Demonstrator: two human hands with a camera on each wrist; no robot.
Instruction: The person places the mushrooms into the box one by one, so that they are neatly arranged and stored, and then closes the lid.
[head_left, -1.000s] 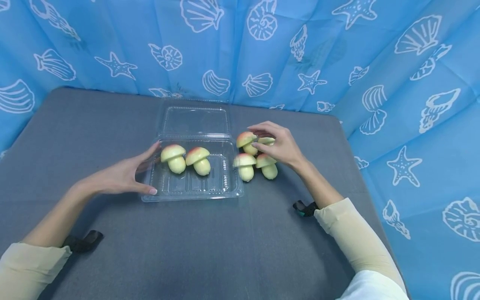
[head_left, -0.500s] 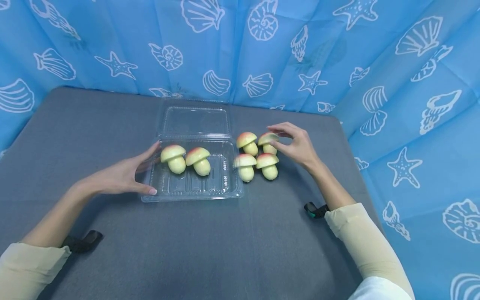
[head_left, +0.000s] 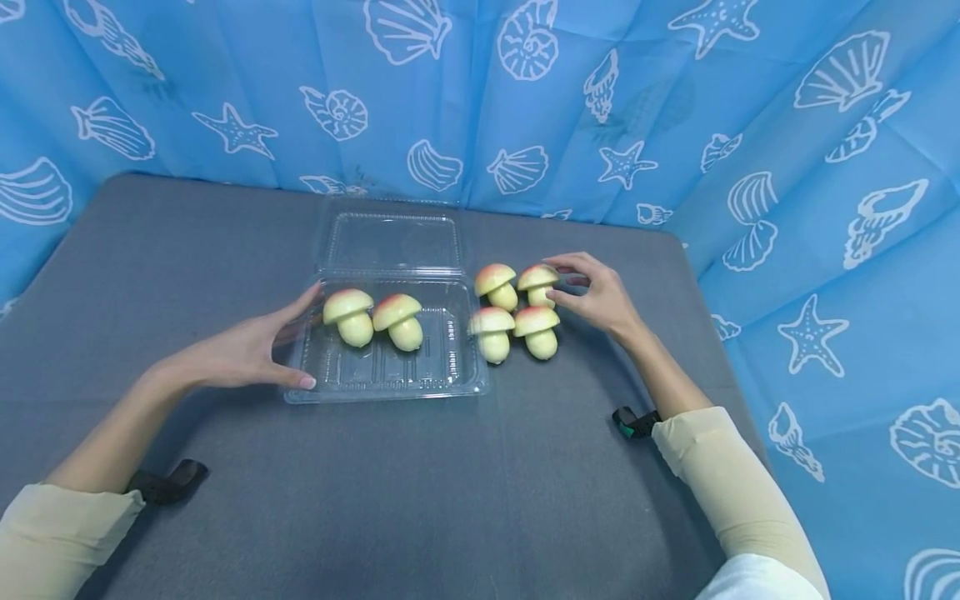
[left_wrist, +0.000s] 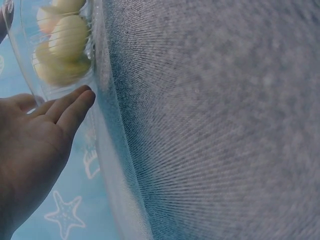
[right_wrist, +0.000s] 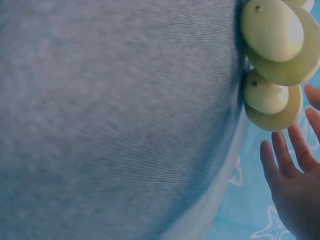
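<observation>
My left hand (head_left: 238,343) rests at the left side of a clear plastic clamshell box (head_left: 386,392), thumb and fingers spread along its edge. In the left wrist view, straight fingers (left_wrist: 75,109) lie against the box wall. Two toy mushrooms (head_left: 397,321), pale yellow with reddish caps, lie inside the box. Several matching mushrooms (head_left: 536,332) are grouped just right of it. My right hand (head_left: 596,293) is at the back right mushroom (head_left: 537,276), thumb and fingers beside its cap and stem. In the right wrist view, the fingers (right_wrist: 285,157) are extended below a mushroom (right_wrist: 266,97).
The box's lid (head_left: 393,242) is folded back flat on the grey table (head_left: 390,500). A blue curtain (head_left: 465,100) with white shells and starfish hangs along the back and right edges. The front left mushroom (head_left: 491,321) of the group sits close to the box's right rim.
My right hand has moved right, from above the group to its back right mushroom, with little motion in the last half second. The left hand, box and mushrooms have stayed in place.
</observation>
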